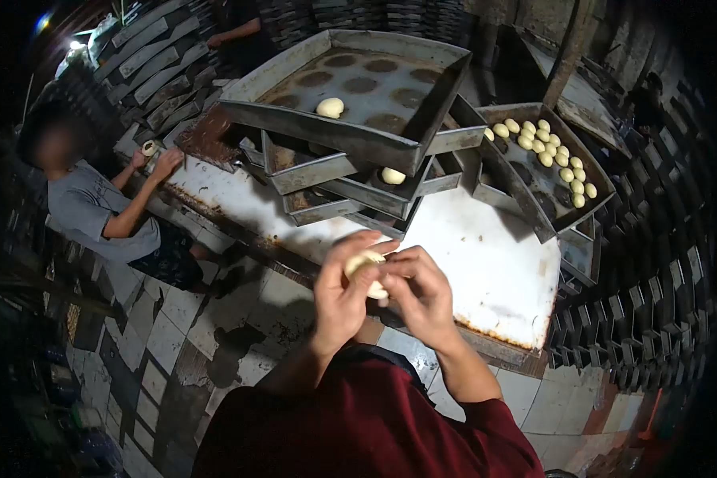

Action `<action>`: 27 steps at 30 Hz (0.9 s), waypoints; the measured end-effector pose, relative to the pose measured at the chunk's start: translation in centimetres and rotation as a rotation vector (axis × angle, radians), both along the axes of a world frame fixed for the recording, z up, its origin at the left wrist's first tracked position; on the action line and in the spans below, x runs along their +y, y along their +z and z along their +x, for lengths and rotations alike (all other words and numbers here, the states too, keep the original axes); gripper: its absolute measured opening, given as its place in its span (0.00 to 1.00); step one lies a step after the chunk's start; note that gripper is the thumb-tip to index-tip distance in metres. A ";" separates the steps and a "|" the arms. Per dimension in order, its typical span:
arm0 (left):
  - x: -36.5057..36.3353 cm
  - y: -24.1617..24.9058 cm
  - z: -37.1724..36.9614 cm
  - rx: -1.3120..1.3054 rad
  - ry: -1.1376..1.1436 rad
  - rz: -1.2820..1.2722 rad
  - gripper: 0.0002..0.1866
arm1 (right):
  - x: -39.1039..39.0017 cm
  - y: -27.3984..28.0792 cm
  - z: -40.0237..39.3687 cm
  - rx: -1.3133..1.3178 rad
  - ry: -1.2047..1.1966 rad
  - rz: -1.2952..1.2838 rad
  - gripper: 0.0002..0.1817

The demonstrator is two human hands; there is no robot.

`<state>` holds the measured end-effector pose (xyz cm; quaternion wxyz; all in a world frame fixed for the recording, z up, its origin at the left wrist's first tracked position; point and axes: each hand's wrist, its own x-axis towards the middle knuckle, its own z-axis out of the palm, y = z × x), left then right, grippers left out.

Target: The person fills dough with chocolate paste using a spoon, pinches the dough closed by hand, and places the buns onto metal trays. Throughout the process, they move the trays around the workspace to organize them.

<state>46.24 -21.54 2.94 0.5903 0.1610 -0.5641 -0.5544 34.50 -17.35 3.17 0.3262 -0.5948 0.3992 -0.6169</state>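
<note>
Between my two hands, above the near edge of the white tabletop, is a pale yellow piece of dough [357, 264]. My left hand [338, 291] curls around it from the left, its thumb across the front. My right hand [424, 296] pinches at the dough's right side, and its fingertips partly hide it. Whether anything lies inside the dough I cannot make out. Just beyond my hands, metal trays are stacked crookedly; the top tray [319, 121] carries one pale dough ball [330, 107]. Another dough ball [393, 176] sits in a lower tray.
To the right, a tray [543, 225] holds several dough balls [545, 146] in rows. The white tabletop [486, 271] has a rusty edge. A dark brown mass [207, 137] lies at its far left, where a co-worker [107, 203] handles a round piece. More metal trays [645, 319] are piled along the right.
</note>
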 end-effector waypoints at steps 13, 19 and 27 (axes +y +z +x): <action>-5.8 0.6 2.9 0.064 0.075 -0.205 0.12 | -6.8 0.1 5.3 0.198 -0.503 -0.488 0.13; -13.3 4.1 6.1 0.082 -0.588 0.202 0.46 | -13.5 3.2 8.6 0.594 -0.574 -0.563 0.20; -16.1 3.5 8.4 0.323 -0.802 0.340 0.48 | -19.3 17.5 2.5 0.721 -0.811 -0.174 0.19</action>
